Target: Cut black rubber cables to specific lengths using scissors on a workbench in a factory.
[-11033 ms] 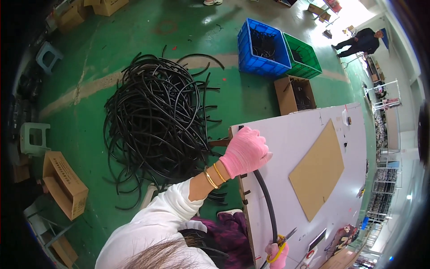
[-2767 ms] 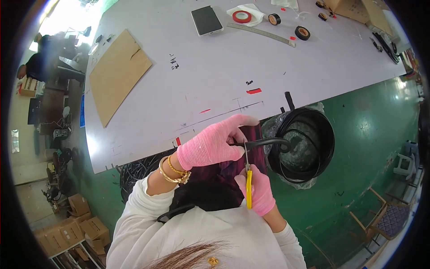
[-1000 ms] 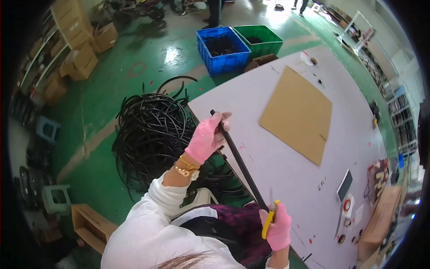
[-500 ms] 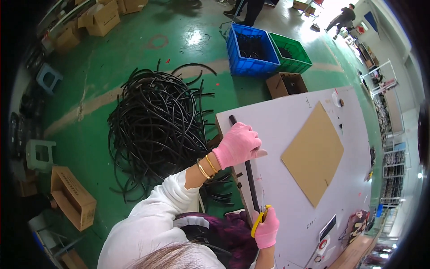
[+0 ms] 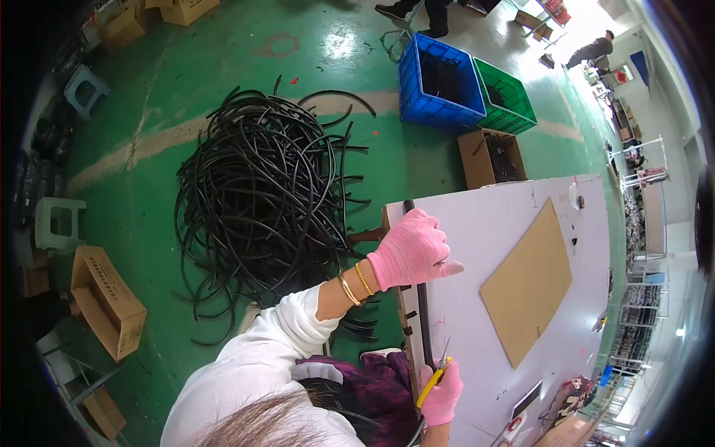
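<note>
A straight length of black hose (image 5: 424, 316) lies along the left edge of the white table (image 5: 506, 212). My left hand (image 5: 412, 250), in a pink glove, presses down on its far part, fingers stretched across it. My right hand (image 5: 444, 392), also gloved in pink, grips yellow-handled scissors (image 5: 435, 370) at the near part of the hose, with the blades pointing up right beside it. The hose's far end (image 5: 408, 205) sticks out past my left hand.
A big tangle of black hoses (image 5: 261, 201) lies on the green floor to the left of the table. A cardboard sheet (image 5: 529, 283) rests on the table. A blue crate (image 5: 436, 82), a green crate (image 5: 506, 97) and an open carton (image 5: 491, 156) stand beyond. A stool (image 5: 59, 223) and a box (image 5: 108, 298) stand far left.
A second ago the hose was held at a slant between both hands. Now it lies flat along the table edge under my left hand, and the scissors are close beside it.
</note>
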Available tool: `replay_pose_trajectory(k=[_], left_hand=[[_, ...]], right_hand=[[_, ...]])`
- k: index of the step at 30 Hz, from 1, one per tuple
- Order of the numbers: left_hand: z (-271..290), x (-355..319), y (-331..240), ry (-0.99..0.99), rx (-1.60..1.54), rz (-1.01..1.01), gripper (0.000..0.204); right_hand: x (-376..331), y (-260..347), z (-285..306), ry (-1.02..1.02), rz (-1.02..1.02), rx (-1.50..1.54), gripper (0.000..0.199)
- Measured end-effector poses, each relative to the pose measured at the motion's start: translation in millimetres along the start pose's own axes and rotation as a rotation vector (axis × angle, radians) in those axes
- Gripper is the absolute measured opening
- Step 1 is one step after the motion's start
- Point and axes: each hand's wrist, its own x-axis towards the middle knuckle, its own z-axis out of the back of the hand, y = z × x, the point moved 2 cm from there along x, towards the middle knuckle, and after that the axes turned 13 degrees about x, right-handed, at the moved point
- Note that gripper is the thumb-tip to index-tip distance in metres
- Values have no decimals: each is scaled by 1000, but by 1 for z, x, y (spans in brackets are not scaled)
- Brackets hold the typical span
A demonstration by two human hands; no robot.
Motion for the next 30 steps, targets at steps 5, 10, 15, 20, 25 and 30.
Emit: replay_pose_trajectory(k=[5,10,15,20,25,30], left_hand=[[0,1,0,-22,13,9,51],[-1,1,1,5,17,10,51],[-4,2,1,18,20,19,52],[0,2,1,126,53,27,42],[8,6,-3,189,74,107,31],[1,10,-6,145,187,36,53]], right_hand=[[1,-3,-2,-22,-77,31,13],[3,-2,-3,-21,-36,18,12],[4,-10,0,-12,-6,14,14],[3,-8,-1,0,5,9,16],[-1,-17,-5,-12,-65,52,21],[-3,9,-3,-20,-36,67,25]])
